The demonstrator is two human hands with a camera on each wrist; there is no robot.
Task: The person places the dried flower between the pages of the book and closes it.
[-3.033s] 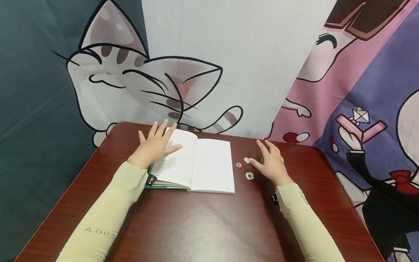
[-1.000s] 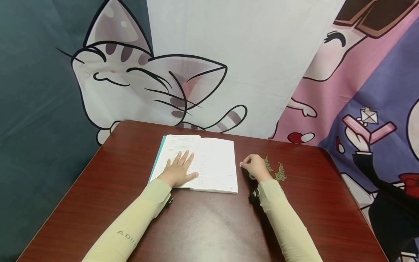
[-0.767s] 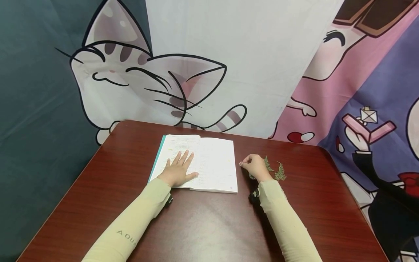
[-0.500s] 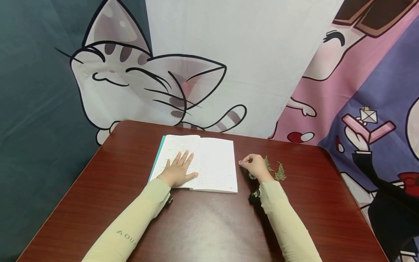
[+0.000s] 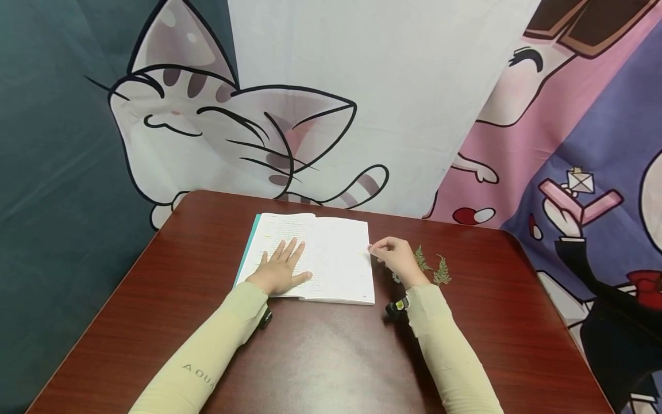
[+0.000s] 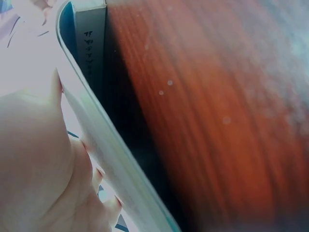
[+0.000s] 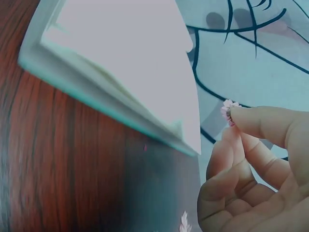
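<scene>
An open book (image 5: 341, 259) with a teal cover lies on the table. My left hand (image 5: 279, 273) rests flat on its left page, fingers spread; the left wrist view shows the palm (image 6: 34, 159) along the page edge. Just at the book's right edge, my right hand (image 5: 398, 259) pinches a small pink flower (image 7: 229, 111) between thumb and index finger. The flower is held up, apart from the page as far as the right wrist view shows. Partly hidden by the right hand, a white daisy (image 5: 396, 277) lies on the table.
Two green fern leaves (image 5: 442, 271) lie to the right of my right hand on the reddish-brown table (image 5: 320, 356). A pale pink petalled piece (image 7: 184, 222) shows at the bottom of the right wrist view. A cartoon cat backdrop (image 5: 310, 57) hangs behind the table.
My left hand has come down from the book's left side onto the page. My right hand, loose over the flowers before, has taken hold of the pink flower and moved left to the book's edge.
</scene>
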